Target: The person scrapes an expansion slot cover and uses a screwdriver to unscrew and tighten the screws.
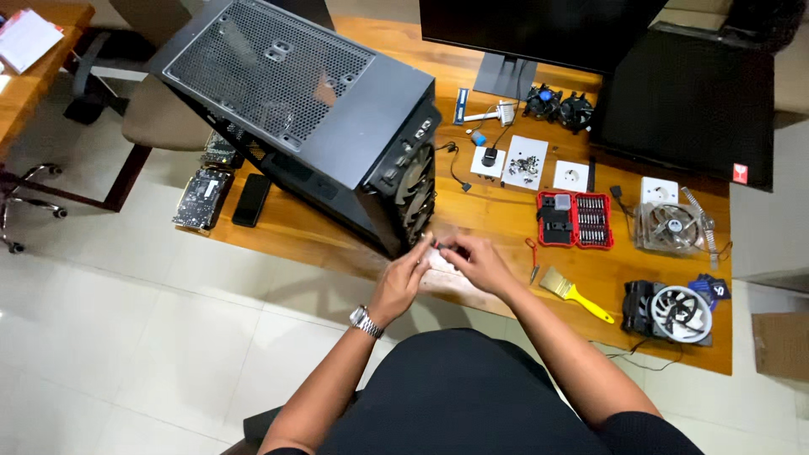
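Both hands meet at the near edge of the desk (354, 244), just right of the PC case (312, 109). Left hand (403, 278), with a wristwatch (365, 320) on its wrist, and right hand (480, 263) have fingertips pinched together on a small pale part (438, 255) held between them. Each grip is clamped on it. Part is too small and blurred to identify, possibly a little bag or bracket.

Case is black, tilted on its side, mesh panel up, fan end facing the hands and almost touching them.

Left of the case: black phone (251, 200) lying flat, graphics card (202, 198) beside it at the desk's left edge.

Right of the hands: yellow-handled brush (575, 292) near the front edge, a small red-handled tool (533, 257) between it and the hands. Further back, red screwdriver bit set (575, 220), open. Far of that, white paper with loose screws (526, 162), two small black fans (559, 104) by the monitor stand (506, 76).

Right end of desk: metal heatsink cooler (672, 226), and nearer, a black fan with white ring (674, 312). Black side panel (687, 101) lies at the far right corner.

Floor is pale tile (126, 337); office chair (25, 194) far left.
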